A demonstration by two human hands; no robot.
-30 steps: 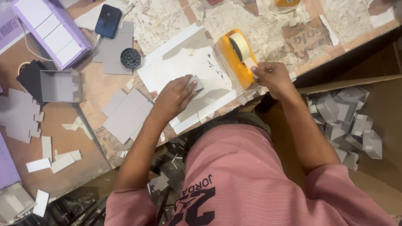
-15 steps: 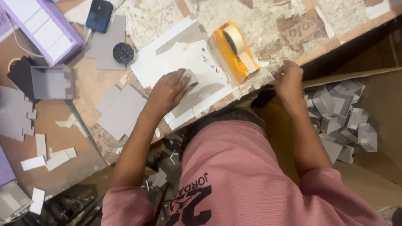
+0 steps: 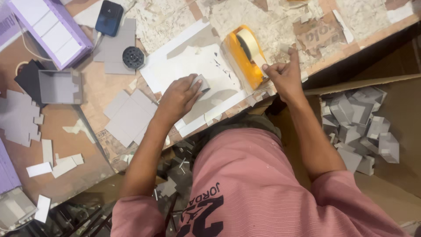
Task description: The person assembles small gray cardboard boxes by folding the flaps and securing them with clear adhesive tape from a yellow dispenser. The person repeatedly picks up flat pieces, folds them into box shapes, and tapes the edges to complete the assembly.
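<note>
Both hands busy – left hand [image 3: 177, 97] gripping small grey box [image 3: 202, 82], right hand [image 3: 284, 75] pinching tape at yellow dispenser [image 3: 242, 57].

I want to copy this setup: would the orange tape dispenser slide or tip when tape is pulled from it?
The orange tape dispenser looks chunky and low, so probably hard to tip. It rests on smooth white card, so it might slide. The right hand pulls tape alone, hinting it stays put.
</note>
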